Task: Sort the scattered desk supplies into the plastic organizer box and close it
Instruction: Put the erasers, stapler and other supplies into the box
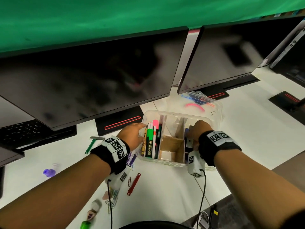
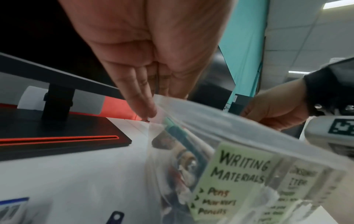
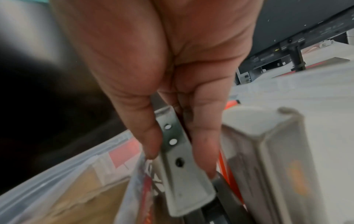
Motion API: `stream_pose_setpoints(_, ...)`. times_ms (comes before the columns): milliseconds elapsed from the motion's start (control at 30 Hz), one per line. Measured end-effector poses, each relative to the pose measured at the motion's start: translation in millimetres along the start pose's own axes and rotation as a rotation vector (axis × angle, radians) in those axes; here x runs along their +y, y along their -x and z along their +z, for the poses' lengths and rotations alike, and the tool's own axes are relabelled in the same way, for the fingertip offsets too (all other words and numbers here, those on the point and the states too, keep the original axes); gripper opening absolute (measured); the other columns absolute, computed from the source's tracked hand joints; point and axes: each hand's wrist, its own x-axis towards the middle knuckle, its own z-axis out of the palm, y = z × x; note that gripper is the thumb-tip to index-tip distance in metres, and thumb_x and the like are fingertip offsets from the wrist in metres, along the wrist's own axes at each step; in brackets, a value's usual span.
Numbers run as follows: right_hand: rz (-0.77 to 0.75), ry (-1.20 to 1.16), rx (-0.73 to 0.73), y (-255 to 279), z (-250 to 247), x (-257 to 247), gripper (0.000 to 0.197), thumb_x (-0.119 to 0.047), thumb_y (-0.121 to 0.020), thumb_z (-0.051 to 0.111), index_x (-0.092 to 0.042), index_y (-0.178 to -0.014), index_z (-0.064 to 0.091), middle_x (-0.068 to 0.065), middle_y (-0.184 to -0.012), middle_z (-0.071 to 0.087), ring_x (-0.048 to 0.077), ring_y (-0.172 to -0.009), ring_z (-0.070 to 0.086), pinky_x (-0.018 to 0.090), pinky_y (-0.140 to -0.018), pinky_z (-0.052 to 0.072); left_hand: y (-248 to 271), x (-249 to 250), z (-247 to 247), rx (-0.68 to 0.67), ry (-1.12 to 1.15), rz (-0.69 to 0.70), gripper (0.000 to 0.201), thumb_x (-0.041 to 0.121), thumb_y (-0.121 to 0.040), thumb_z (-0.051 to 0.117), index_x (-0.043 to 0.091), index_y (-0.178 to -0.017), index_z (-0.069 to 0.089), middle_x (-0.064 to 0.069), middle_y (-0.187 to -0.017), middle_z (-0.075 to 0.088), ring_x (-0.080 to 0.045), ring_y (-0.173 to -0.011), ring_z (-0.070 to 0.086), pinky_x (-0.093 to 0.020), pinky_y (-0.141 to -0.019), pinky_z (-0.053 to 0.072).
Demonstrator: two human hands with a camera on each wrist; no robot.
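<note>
Clear plastic organizer box (image 1: pixel 212 116) at centre of the head view, on the white desk (image 1: pixel 247 138), lid (image 1: pixel 198 101) thrown back toward the upper right. Left compartment packed with pens and markers (image 1: pixel 151 138); middle compartment showing a cardboard divider (image 1: pixel 171 146). Left hand (image 1: pixel 132 134) against the box's left wall, fingers (image 2: pixel 141 97) straight and close together, tips touching the rim at the far corner; nothing gripped. Right hand (image 1: pixel 198 129) over the right compartment, thumb and fingers (image 3: pixel 203 136) pinching a grey metal tool (image 3: pixel 178 159) with a row of holes, perhaps a stapler, though blur leaves that uncertain; lower end down inside the box. Green label (image 2: pixel 229 178) on the near wall reading "Writing Materials". Scattered at lower left of the head view: red strip (image 1: pixel 134 183), paper clips (image 1: pixel 113 194), green razor (image 1: pixel 92 143), purple item (image 1: pixel 49 172). Two dark monitors (image 1: pixel 99 76) across the upper frame.
</note>
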Motion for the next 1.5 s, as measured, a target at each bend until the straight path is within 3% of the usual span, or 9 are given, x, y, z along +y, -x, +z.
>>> stream_pose_setpoints(133, -0.049, 0.297, -0.074, 6, -4, -20, 0.038, -0.03, -0.092, 0.053, -0.009, -0.123, 0.055, 0.012, -0.122, 0.059, 0.03, -0.117, 0.054, 0.036, -0.099, 0.042, 2, -4, 3, 0.014, 0.076, -0.018, 0.052, 0.028, -0.086, 0.064, 0.032, -0.135, 0.046, 0.005, -0.14, 0.051, -0.016, -0.118, 0.057, -0.032, -0.1, 0.046)
stream_pose_setpoints(233, -0.079, 0.359, -0.127, 16, -8, -24, 0.011, -0.019, -0.093, 0.054, -0.013, -0.084, 0.054, 0.009, -0.085, 0.056, 0.025, -0.094, 0.052, 0.032, -0.083, 0.039, 2, -6, 3, 0.005, 0.085, -0.036, 0.051, 0.031, -0.087, 0.064, 0.034, -0.135, 0.046, 0.001, -0.133, 0.058, -0.017, -0.115, 0.059, -0.032, -0.098, 0.047)
stream_pose_setpoints(367, -0.025, 0.335, -0.136, 11, -4, -19, 0.039, -0.013, -0.09, 0.058, -0.013, -0.056, 0.039, 0.004, -0.06, 0.039, 0.025, -0.08, 0.043, 0.03, -0.075, 0.035, 1, -8, 4, 0.005, 0.088, -0.058, 0.051, 0.033, -0.086, 0.064, 0.035, -0.134, 0.047, 0.004, -0.136, 0.055, -0.016, -0.118, 0.057, -0.033, -0.099, 0.046)
stream_pose_setpoints(633, -0.126, 0.32, 0.026, 8, -12, -14, 0.033, -0.021, -0.089, 0.056, -0.011, -0.059, 0.048, 0.004, -0.064, 0.05, 0.024, -0.074, 0.054, 0.029, -0.065, 0.042, 0, -11, 0, -0.044, 0.083, -0.022, 0.05, 0.036, -0.087, 0.061, 0.035, -0.135, 0.045, 0.005, -0.136, 0.056, -0.016, -0.117, 0.058, -0.036, -0.1, 0.046)
stream_pose_setpoints(733, -0.283, 0.21, 0.006, 22, -10, -3, 0.011, -0.024, -0.085, 0.06, -0.013, -0.087, 0.063, 0.002, -0.085, 0.058, 0.025, -0.088, 0.06, 0.031, -0.076, 0.049, 4, -18, -8, -0.008, 0.148, -0.003, 0.039, 0.035, -0.093, 0.052, 0.033, -0.132, 0.049, 0.002, -0.127, 0.062, -0.015, -0.107, 0.062, -0.034, -0.094, 0.048)
stream_pose_setpoints(800, -0.432, 0.16, -0.012, 37, -2, 5, 0.004, -0.027, -0.083, 0.062, -0.025, -0.085, 0.059, -0.003, -0.085, 0.058, 0.022, -0.09, 0.06, 0.027, -0.076, 0.044, 3, -30, -11, 0.089, 0.227, -0.043, 0.032, 0.029, -0.096, 0.048, 0.028, -0.127, 0.054, 0.002, -0.119, 0.065, -0.013, -0.097, 0.063, -0.032, -0.091, 0.05)
stream_pose_setpoints(1000, -0.826, 0.325, -0.022, 61, 50, 31, 0.042, -0.039, -0.081, 0.067, -0.019, -0.117, 0.062, 0.001, -0.115, 0.064, 0.018, -0.106, 0.057, 0.028, -0.093, 0.046, -10, -74, 3, -0.025, -0.084, -0.153, 0.028, 0.019, -0.093, 0.053, 0.026, -0.118, 0.061, -0.001, -0.127, 0.06, -0.021, -0.111, 0.059, -0.029, -0.093, 0.046)
stream_pose_setpoints(1200, -1.067, 0.359, 0.377, 58, 91, 64, 0.033, -0.014, -0.067, 0.078, -0.014, -0.1, 0.071, -0.001, -0.077, 0.072, 0.019, -0.071, 0.069, 0.034, -0.085, 0.054, -8, -101, 34, -0.152, -0.307, -0.149, 0.045, 0.017, -0.085, 0.062, 0.023, -0.128, 0.053, -0.004, -0.129, 0.055, -0.023, -0.121, 0.049, -0.032, -0.101, 0.04)
stream_pose_setpoints(1500, -1.079, 0.255, 0.43, 52, 99, 69, 0.03, -0.007, -0.071, 0.075, -0.015, -0.098, 0.066, 0.003, -0.081, 0.072, 0.022, -0.075, 0.069, 0.038, -0.091, 0.054, -10, -104, 47, -0.156, -0.499, -0.075, 0.04, 0.027, -0.085, 0.06, 0.026, -0.124, 0.053, -0.001, -0.123, 0.06, -0.022, -0.117, 0.054, -0.037, -0.1, 0.043)
